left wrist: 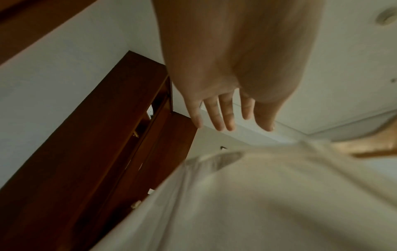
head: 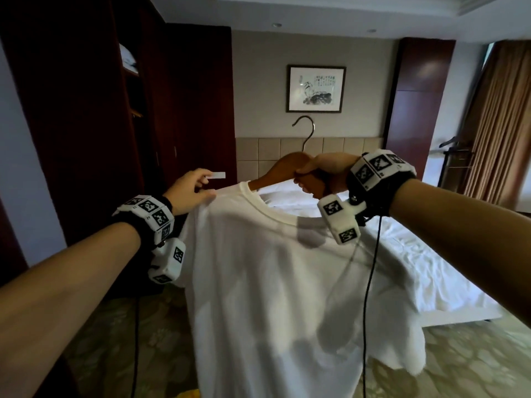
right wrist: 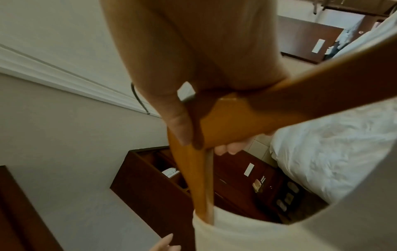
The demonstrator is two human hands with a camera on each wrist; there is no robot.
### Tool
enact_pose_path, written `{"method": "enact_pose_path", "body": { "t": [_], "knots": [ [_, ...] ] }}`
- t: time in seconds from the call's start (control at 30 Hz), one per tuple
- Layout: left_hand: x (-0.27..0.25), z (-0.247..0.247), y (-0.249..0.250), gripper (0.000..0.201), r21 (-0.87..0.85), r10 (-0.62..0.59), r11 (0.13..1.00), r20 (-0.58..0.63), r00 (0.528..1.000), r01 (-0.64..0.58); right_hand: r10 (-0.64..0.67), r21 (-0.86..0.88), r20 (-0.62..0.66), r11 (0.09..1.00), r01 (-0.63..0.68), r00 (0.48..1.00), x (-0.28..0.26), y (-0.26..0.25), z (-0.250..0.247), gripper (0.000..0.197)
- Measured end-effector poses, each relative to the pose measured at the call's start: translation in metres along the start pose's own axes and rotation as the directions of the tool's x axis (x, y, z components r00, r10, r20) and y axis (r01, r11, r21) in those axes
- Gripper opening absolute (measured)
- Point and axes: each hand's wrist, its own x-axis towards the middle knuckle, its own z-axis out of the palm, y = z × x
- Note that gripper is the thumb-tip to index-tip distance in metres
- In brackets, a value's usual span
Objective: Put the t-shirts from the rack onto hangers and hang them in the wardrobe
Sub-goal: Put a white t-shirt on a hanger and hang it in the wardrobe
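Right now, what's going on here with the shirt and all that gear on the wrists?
A person is fitting a white t-shirt onto a wooden hanger. The right hand grips the hanger's middle, just below its metal hook. One arm of the hanger is already inside the neck opening. The left hand, fingers relaxed, is at the shirt's shoulder, seemingly smoothing it into place. The dark wooden wardrobe stands open to the left, a bed behind. The shirt is not hung up yet.
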Motion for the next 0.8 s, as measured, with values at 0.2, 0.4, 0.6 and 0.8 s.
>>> {"method": "enact_pose_path", "body": {
  "t": [0.2, 0.4, 0.6, 0.8],
  "knots": [
    [-0.003, 0.009, 0.019, 0.029, -0.104, 0.031, 0.994, 0.042, 0.999, -0.026, 0.044, 0.250, -0.035, 0.968, -0.034, 0.998, 0.016, 0.009, 0.001, 0.009],
    [-0.012, 0.025, 0.047, 0.027, -0.156, 0.074, 0.987, 0.215, 0.974, -0.041, 0.022, 0.379, -0.043, 0.926, -0.004, 0.999, 0.019, 0.008, 0.011, 0.006],
    [-0.023, 0.033, 0.068, 0.027, -0.226, 0.127, 0.972, 0.292, 0.948, -0.061, -0.187, 0.535, -0.106, 0.817, 0.215, 0.977, 0.036, 0.009, 0.021, 0.054],
    [-0.030, 0.019, 0.076, 0.032, -0.236, 0.101, 0.971, 0.310, 0.945, -0.026, -0.297, 0.555, -0.196, 0.752, 0.356, 0.934, 0.051, 0.009, 0.027, 0.076]
  ]
}}
